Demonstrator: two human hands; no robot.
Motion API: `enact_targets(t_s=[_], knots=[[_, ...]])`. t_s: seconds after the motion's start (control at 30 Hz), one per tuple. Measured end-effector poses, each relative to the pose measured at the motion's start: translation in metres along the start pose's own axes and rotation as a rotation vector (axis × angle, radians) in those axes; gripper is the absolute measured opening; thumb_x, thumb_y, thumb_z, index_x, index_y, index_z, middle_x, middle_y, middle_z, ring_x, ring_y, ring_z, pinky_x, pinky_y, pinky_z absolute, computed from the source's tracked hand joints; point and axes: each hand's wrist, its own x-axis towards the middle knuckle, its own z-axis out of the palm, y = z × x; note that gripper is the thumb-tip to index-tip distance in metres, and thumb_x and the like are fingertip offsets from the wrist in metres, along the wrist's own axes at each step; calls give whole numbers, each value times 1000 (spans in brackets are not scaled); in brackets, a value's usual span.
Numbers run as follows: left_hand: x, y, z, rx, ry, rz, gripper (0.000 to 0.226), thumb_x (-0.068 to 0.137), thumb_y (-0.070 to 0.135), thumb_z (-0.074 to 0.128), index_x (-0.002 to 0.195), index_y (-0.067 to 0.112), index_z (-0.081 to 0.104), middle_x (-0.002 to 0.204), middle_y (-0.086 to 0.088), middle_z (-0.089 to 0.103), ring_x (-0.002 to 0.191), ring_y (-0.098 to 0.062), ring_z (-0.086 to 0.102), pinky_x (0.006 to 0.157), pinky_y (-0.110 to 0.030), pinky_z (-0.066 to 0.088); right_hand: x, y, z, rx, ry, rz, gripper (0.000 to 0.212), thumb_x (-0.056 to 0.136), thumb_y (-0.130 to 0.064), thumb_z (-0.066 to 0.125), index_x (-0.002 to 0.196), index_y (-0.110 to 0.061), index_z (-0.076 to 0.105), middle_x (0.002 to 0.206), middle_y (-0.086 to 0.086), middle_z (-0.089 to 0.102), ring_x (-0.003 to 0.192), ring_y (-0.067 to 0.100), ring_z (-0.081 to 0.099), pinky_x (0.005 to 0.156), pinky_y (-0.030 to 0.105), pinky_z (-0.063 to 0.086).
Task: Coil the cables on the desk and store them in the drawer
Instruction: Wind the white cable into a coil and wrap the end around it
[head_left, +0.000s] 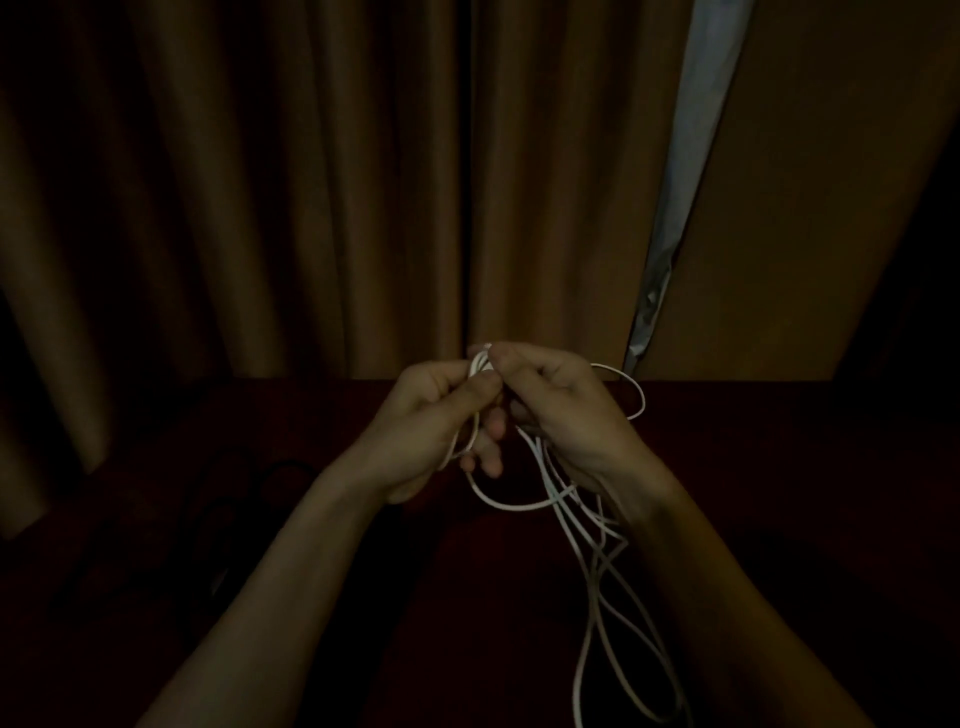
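Forearms: both reach up from the bottom edge, the left forearm (291, 597) and the right forearm (727, 597), meeting at mid-frame.
Curtain (260, 182): brown folds fill the background; a pale strip (691, 156) shows through a gap at upper right.
Counter (779, 467): dark red, very dim, under the hands.
Left hand (421, 431): fingers (493, 447) curled round a few small loops of the white cable (597, 597), thumb pressed on top.
Right hand (566, 410): fingers (511, 358) pinch the same cable just beside the left thumb; one loop juts out behind it.
White cable: held above the counter; loose strands hang tangled beneath the right wrist to the bottom edge.
Dark cables (244, 499): lying on the counter left of the left forearm, barely visible.
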Motion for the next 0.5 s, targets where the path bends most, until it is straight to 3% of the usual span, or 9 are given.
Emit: enact_targets(t_s=[0.07, 0.17, 0.3, 0.37, 0.5], knots=[[2, -1, 0, -19, 27, 70, 32, 106, 14, 44, 101, -15, 55, 59, -1, 50, 39, -10, 42, 39, -18, 30, 2, 3, 1, 104, -49, 9, 33, 103, -28, 52, 118, -3, 68, 68, 16, 50, 47, 3, 48, 52, 11, 41], [3, 1, -2, 46, 108, 191, 36, 105, 17, 48, 103, -18, 53, 57, 2, 45, 42, -6, 38, 41, -18, 30, 5, 10, 3, 165, -137, 14, 28, 100, -39, 56, 113, -22, 74, 86, 11, 45, 57, 9, 29, 55, 23, 18], [-4, 8, -6, 151, 11, 207, 29, 105, 18, 48, 102, -5, 64, 58, 1, 43, 44, -4, 35, 43, -18, 29, 2, 5, -8, 116, -188, 97, 46, 92, -39, 59, 125, -8, 67, 101, -14, 66, 61, 10, 26, 61, 31, 14], [-5, 9, -7, 235, -39, 173, 27, 103, 23, 48, 94, 6, 66, 56, 6, 44, 44, -3, 36, 43, -17, 30, 0, 5, -14, 95, -214, 140, 45, 90, -37, 61, 124, -7, 67, 100, -22, 70, 59, 6, 29, 59, 29, 14], [-4, 9, -6, 307, -71, 49, 27, 105, 9, 45, 82, 14, 57, 60, 15, 48, 52, -3, 43, 49, -16, 32, 1, 10, -19, 69, -225, 183, 48, 86, -39, 69, 126, -12, 70, 73, -13, 58, 55, 5, 26, 54, 28, 11]])
